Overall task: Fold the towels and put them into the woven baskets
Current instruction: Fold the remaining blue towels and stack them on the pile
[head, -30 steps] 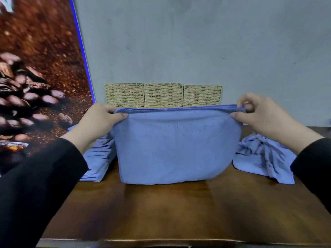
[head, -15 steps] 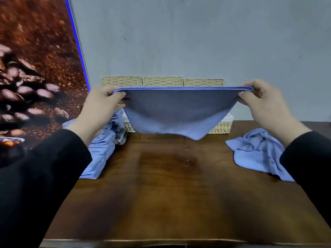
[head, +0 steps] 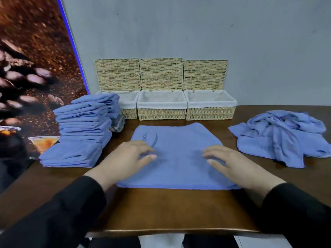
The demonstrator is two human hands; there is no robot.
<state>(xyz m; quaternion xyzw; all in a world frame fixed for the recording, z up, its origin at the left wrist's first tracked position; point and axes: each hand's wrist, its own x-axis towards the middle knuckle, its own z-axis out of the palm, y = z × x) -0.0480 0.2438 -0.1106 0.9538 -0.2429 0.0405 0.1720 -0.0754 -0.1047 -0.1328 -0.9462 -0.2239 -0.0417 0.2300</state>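
Towel [head: 176,158] flat on table [head: 161,208], under both palms. Left hand [head: 125,161] and right hand [head: 236,167] press its near half, fingers straight, slightly spread, gripping nothing. Long axis runs left-right; printed end lies beyond the left fingertips, toward baskets [head: 162,111].

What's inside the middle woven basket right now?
The middle woven basket shows only its white fabric liner, no towels; its front rim hides the near part of the floor.
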